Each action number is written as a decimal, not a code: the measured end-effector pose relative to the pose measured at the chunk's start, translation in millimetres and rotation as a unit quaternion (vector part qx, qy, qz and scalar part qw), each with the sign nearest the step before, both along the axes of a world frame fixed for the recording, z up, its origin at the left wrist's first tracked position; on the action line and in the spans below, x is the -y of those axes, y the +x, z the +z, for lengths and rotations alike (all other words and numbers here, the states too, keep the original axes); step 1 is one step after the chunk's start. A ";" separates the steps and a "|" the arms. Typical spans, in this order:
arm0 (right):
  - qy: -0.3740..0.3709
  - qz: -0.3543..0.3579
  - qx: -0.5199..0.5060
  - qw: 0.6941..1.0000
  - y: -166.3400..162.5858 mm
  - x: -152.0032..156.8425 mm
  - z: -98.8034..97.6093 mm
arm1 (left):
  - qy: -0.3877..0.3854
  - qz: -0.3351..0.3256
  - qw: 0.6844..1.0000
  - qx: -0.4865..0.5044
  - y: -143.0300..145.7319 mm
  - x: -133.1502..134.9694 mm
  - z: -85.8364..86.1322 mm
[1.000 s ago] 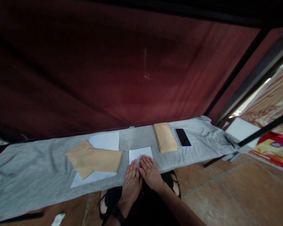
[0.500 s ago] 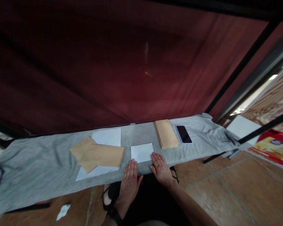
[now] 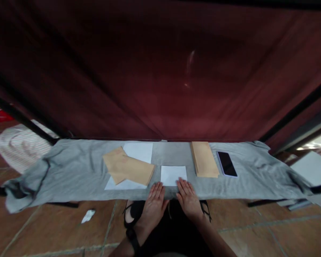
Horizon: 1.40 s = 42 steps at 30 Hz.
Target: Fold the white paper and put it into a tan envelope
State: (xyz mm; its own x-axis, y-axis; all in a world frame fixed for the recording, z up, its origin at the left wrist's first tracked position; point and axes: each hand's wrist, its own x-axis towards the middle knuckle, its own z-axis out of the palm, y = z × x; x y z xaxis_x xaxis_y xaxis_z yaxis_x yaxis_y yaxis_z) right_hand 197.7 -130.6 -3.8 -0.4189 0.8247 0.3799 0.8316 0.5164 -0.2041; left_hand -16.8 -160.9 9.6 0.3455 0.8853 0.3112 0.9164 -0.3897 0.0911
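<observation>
Both hands lie palm down at the near side of the slip (image 3: 173,175), flat and unclenched, fingers side by side, thumbs angled inward; neither grips anything. The right hand (image 3: 188,200) has its fingertips on the slip's near right corner. The left hand (image 3: 155,201) reaches to the near left corner, its fingertips at or just beside it; actual contact there cannot be told. The forearms come in from below the slip and spread apart towards the body, with a dark band (image 3: 132,239) on the left wrist.

The slip itself lies flat and fairly square on the grey cloth (image 3: 173,153), between the hands' fingertips and the bare cloth beyond. It looks smoothed out, so the handling of this piece seems well along; whether it is folded is too small to tell. To its left, a larger white sheet (image 3: 140,150) lies partly under overlapping brown papers (image 3: 135,169) and appears unworked. To the slip's right is a neat brown stack (image 3: 205,159). How much of either pile is done or left cannot be judged. Farther right of the slip, past that stack, lies a phone (image 3: 227,164), screen dark.
</observation>
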 end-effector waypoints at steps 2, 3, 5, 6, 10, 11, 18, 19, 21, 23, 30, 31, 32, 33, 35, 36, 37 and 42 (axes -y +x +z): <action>-0.001 0.001 -0.007 1.000 8.2 -2.5 -3.1 | -0.008 -0.001 1.000 0.007 -14.2 -6.2 17.4; -0.003 -0.003 -0.014 1.000 10.0 -4.1 -3.8 | -0.008 0.009 1.000 0.014 -23.8 -11.4 26.2; -0.013 -0.015 -0.042 0.999 8.0 -8.2 -3.1 | -0.004 0.046 0.998 0.030 -47.8 -25.0 40.6; -0.022 -0.020 -0.067 0.997 4.1 -10.8 -1.8 | -0.003 0.071 0.997 0.039 -61.4 -32.6 45.2; -0.126 -0.022 -0.244 0.961 -29.5 -26.5 6.8 | -0.033 0.137 0.988 0.061 -113.7 -57.2 42.4; -0.175 -0.024 -0.301 0.937 -41.6 -31.7 9.0 | -0.051 0.143 0.987 0.058 -123.2 -59.9 37.4; -0.440 -0.061 -0.429 0.787 -129.6 -68.6 17.7 | -0.079 0.171 0.981 0.052 -141.2 -51.5 -7.1; -0.452 -0.064 -0.425 0.782 -138.5 -72.6 18.1 | -0.072 0.174 0.981 0.056 -140.6 -50.3 -11.2; -0.471 -0.074 -0.416 0.775 -151.8 -79.1 19.0 | -0.058 0.176 0.981 0.061 -140.0 -49.3 -16.7; -0.478 -0.085 -0.406 0.774 -159.8 -84.1 20.2 | -0.051 0.174 0.981 0.063 -140.2 -49.4 -19.5; -0.410 -0.084 -0.395 0.818 -170.5 -87.2 29.3 | -0.032 0.172 0.981 0.079 -137.4 -48.4 -17.9; -0.395 -0.075 -0.401 0.823 -171.4 -86.0 31.7 | -0.026 0.170 0.981 0.085 -135.9 -47.7 -14.0; -0.383 -0.065 -0.409 0.826 -172.1 -84.7 34.5 | -0.018 0.169 0.981 0.092 -134.1 -46.9 -8.4; -0.374 -0.053 -0.417 0.827 -172.3 -83.3 37.8 | -0.008 0.170 0.981 0.099 -132.2 -46.1 -1.1; -0.363 -0.027 -0.432 0.825 -170.3 -80.4 45.9 | 0.013 0.175 0.979 0.102 -128.4 -44.8 18.2; -0.360 -0.014 -0.436 0.824 -168.0 -79.1 50.8 | 0.022 0.179 0.979 0.099 -126.6 -44.4 29.6; -0.358 -0.001 -0.438 0.824 -164.7 -77.9 56.4 | 0.029 0.175 0.980 0.090 -124.9 -44.2 41.5; -0.371 0.099 -0.442 0.811 -138.5 -72.3 85.8 | 0.027 0.107 0.993 0.035 -117.5 -44.6 90.5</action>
